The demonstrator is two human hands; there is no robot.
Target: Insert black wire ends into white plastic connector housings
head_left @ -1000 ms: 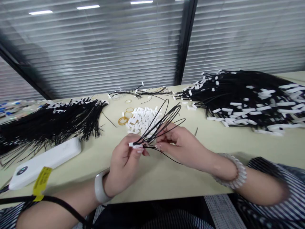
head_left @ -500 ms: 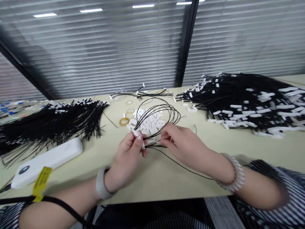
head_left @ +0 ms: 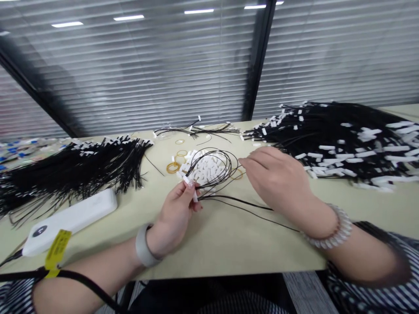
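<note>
My left hand (head_left: 173,218) pinches a long white connector (head_left: 187,179) between thumb and fingers. Thin black wires (head_left: 225,162) run out of it to the right, several bent round in loose loops above the table. Two strands of wire stretch away beneath my right wrist. My right hand (head_left: 278,176) is raised to the right of the loops, thumb and fingertips pressed together on what looks like the end of one thin black wire. The fingers partly hide that end. Behind the loops lies a pile of small white connector housings (head_left: 209,169).
Yellow rubber bands (head_left: 173,167) lie left of the pile. A heap of black wires (head_left: 81,168) fills the left side, with a white power bank (head_left: 73,220) before it. Another wire heap (head_left: 327,131) with white ends lies at right. A black cable (head_left: 85,281) crosses my left forearm.
My right hand has moved right and slightly up, away from the connector, and the wire loops have shifted. My left hand keeps its hold on the connector.
</note>
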